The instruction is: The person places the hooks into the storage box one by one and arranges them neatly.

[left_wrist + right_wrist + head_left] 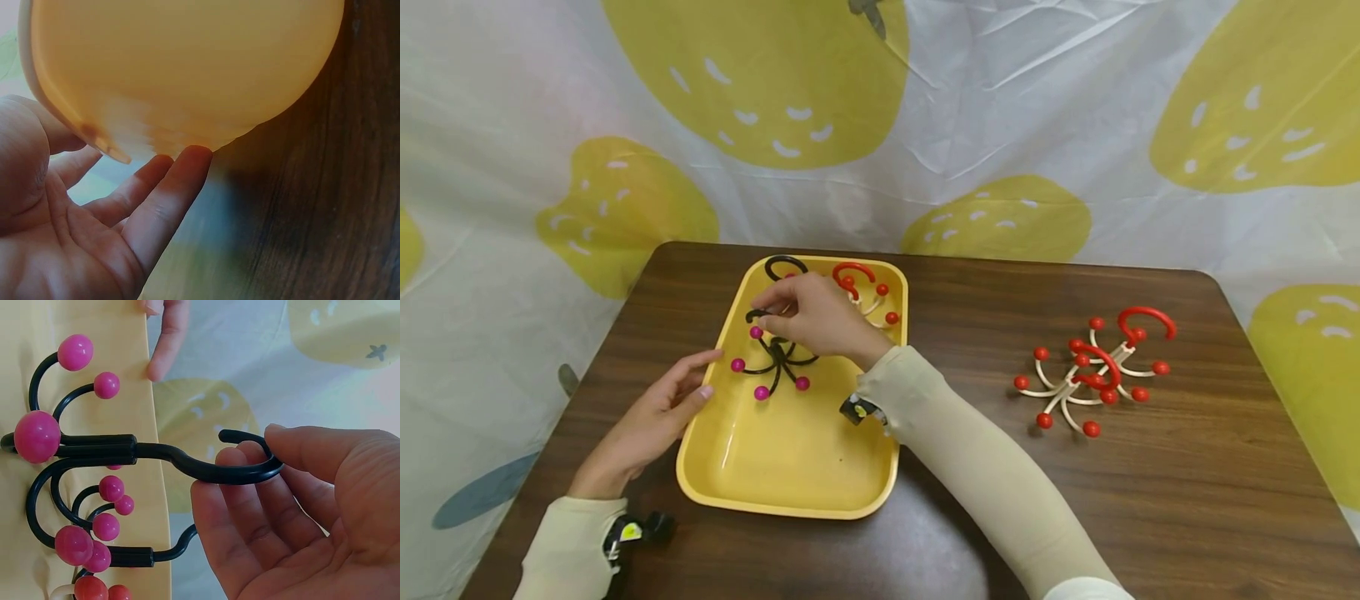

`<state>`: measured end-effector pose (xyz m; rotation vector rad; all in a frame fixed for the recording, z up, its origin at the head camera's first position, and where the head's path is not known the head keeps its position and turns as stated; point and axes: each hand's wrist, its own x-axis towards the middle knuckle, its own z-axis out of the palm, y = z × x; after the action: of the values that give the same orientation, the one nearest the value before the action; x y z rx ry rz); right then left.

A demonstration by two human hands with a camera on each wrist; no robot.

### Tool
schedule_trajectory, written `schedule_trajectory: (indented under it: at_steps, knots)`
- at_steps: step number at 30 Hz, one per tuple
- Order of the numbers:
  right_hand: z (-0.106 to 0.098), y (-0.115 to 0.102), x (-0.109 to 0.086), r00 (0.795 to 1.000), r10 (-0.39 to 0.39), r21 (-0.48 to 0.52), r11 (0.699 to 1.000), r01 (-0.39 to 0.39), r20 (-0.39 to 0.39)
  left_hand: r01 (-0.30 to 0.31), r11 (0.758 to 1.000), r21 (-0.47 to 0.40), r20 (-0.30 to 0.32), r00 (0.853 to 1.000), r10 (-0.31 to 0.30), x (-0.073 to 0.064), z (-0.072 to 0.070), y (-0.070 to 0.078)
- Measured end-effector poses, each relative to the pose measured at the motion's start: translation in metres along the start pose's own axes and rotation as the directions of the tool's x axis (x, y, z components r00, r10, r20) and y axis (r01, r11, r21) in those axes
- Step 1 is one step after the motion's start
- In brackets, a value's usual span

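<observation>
Pinching the black hanger (777, 353) by its hook (219, 474) with my right hand (811, 317), I should steady it (left hand (658, 412) loosely spread, touching the yellow tray (786, 454)).

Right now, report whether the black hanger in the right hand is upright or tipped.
The black hanger is upright: hook up in the right hand, pink-tipped arms down toward the yellow tray.
</observation>
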<state>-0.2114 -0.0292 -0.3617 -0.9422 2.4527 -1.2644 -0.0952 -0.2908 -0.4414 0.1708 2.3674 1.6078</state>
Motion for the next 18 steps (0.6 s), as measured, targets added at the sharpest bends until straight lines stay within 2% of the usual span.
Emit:
schedule_trajectory:
  at_steps: [7, 18]
  knots:
    - [-0.0006, -0.0012, -0.0014, 1.0, 0.022, 0.028, 0.999, -0.022, -0.005, 0.003, 1.0, -0.002, 0.002, 1.0, -0.003, -0.0001, -0.0006, 0.0]
    - [-0.0067, -0.0002, -0.0082, 0.999, -0.002, 0.082, 0.997, 0.006, -0.046, -0.005, 1.0, -0.009, -0.011, 1.0, 0.004, 0.0011, -0.0008, 0.0022]
